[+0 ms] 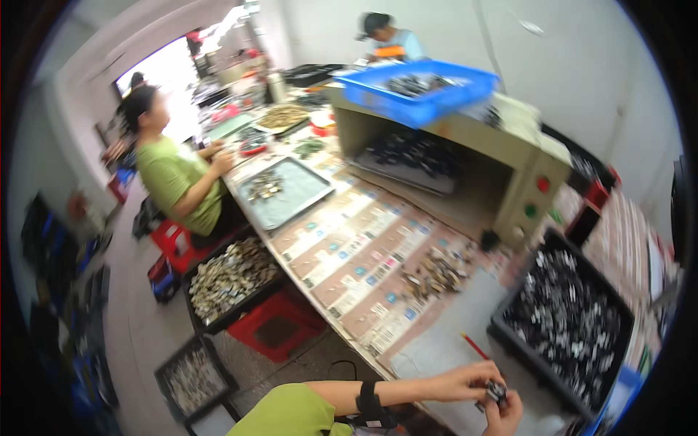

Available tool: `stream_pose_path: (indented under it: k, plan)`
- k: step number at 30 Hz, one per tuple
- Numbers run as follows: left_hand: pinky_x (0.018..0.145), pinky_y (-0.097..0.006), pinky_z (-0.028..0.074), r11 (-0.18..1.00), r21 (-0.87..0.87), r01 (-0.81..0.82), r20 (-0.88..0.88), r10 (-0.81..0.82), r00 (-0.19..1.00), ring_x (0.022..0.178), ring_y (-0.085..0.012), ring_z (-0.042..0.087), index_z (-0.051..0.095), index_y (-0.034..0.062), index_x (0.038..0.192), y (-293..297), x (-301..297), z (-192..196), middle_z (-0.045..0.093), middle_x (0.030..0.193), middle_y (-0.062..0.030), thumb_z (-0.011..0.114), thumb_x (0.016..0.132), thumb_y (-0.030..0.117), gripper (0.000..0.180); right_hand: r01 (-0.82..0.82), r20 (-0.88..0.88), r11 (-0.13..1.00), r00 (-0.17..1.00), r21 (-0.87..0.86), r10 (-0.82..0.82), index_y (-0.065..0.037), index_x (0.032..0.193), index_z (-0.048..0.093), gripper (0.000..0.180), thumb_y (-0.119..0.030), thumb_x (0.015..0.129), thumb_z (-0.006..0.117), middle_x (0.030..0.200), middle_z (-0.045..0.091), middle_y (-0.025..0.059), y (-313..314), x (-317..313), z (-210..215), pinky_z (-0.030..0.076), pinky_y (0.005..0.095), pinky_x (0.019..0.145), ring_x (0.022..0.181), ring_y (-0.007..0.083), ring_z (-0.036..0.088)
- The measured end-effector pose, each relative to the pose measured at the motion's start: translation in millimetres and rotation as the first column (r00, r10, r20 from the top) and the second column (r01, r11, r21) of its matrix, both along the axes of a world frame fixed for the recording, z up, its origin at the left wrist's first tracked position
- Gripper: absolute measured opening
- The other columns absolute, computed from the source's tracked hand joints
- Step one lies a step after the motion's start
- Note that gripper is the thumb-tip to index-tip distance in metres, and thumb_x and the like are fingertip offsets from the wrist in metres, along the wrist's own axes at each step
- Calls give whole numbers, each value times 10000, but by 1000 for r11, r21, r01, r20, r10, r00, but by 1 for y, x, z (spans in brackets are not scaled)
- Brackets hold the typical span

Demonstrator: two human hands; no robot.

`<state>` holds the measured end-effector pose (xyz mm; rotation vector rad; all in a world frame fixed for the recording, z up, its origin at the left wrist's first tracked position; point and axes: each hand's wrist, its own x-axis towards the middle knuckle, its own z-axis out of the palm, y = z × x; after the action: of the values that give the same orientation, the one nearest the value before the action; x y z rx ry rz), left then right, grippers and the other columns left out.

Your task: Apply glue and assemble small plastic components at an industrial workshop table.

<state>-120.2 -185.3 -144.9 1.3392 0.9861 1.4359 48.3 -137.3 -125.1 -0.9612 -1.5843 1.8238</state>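
At the near table edge, my left hand (469,381) reaches in with a black band on its forearm. Its fingers are closed on a small dark, shiny part (497,392), whose exact kind is too small to make out. My right hand (505,417) pinches the same part from below. Just beyond the left fingers lies a thin red stick-like tool (474,346), partly hidden by that hand. Beside my hands, on the right, stands a black tray (502,330) full of small black and silver parts. A loose pile of brownish metal pieces (438,274) lies farther off.
A beige open-fronted box (523,189) with dark parts inside carries a blue tray (418,116). A grey tray (291,207) holds a few pieces. Left of the table, a black crate (193,309) of parts rests over a red stool (280,327). A co-worker (174,167) sits at left; another (396,43) is behind.
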Motion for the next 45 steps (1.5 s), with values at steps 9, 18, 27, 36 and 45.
stream_pose_path:
  k: [9, 18, 27, 36, 45]
  plan:
    - [652, -234, 380, 995, 75, -65, -100, 72, 992, 752, -126, 444, 525, 40, 993, -12, -14, 12, 440, 911, -39, 548, 757, 100, 245, -215, -216, 965, 960, -151, 180, 48, 1078, 481, 294, 28, 791, 543, 999, 565, 118, 7, -16, 12, 470, 312, 803, 893, 195, 571]
    - [629, -243, 393, 995, 94, -46, -117, 57, 991, 737, -132, 445, 497, 30, 955, -16, -11, 12, 434, 903, -46, 558, 731, 74, 236, -178, -241, 949, 964, -261, 115, 42, 1095, 478, 346, 3, 770, 590, 1041, 544, 125, 5, -10, 2, 467, 329, 829, 923, 221, 564]
    - [610, -247, 385, 997, 68, 18, -88, -12, 996, 680, -133, 436, 486, 16, 923, -19, -10, 13, 427, 868, -55, 557, 723, 60, 217, -117, -146, 983, 985, -144, 96, 64, 1072, 522, 336, 19, 750, 606, 967, 578, 95, -10, -10, 12, 470, 274, 722, 820, 171, 578]
    - [622, -244, 380, 997, -45, 60, -31, -62, 998, 692, -124, 437, 494, 14, 952, -19, -12, 8, 442, 895, -49, 553, 733, 48, 229, -67, -122, 983, 992, -174, 46, 57, 1050, 539, 281, -50, 795, 589, 897, 597, 76, -10, -11, -1, 464, 263, 668, 746, 151, 562]
    - [692, -263, 388, 994, -105, 30, -143, -45, 989, 766, -139, 446, 489, 19, 1045, -20, -3, 13, 456, 928, -59, 583, 751, 103, 320, 76, -194, 976, 974, -205, -116, 57, 961, 541, 222, -10, 751, 565, 878, 599, 95, -11, -15, 9, 466, 261, 729, 788, 153, 585]
